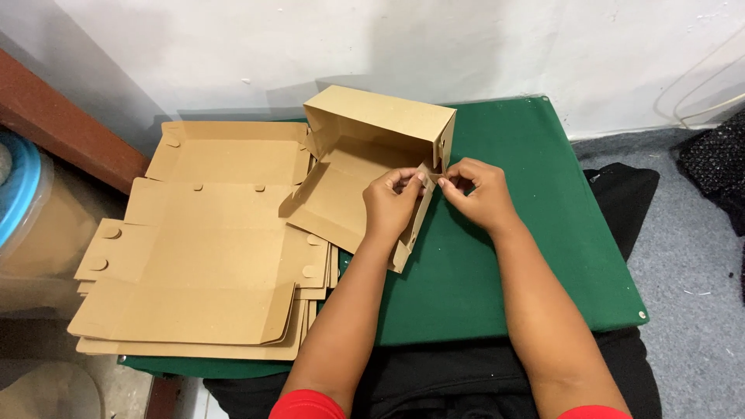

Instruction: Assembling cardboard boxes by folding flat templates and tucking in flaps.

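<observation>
Both forearms reach forward from the bottom edge and meet over the middle of the green board (535, 233); the left hand (392, 203) comes in from the left with its wrist bent and knuckles up, fingers curled down toward the thumb; the right hand (479, 190) comes in from the right, its back turned up, fingers bent inward toward the left hand. The two sets of fingertips nearly touch, and between them they pinch the top of a narrow side flap (419, 209) of a half-folded cardboard box (372, 147); the left hand is closed on the flap from the box's inner side, the right hand is closed on it from the outer side. The flap stands on edge, running from the pinched point down toward the person, under the left palm. The box lies on the board just beyond and to the left of the hands; its back wall stands upright, its floor lies flat and its left side is still unfolded. Left of the box, a stack of flat cardboard sheets (209, 264) overlaps the board's left edge, touching the box's open side.
</observation>
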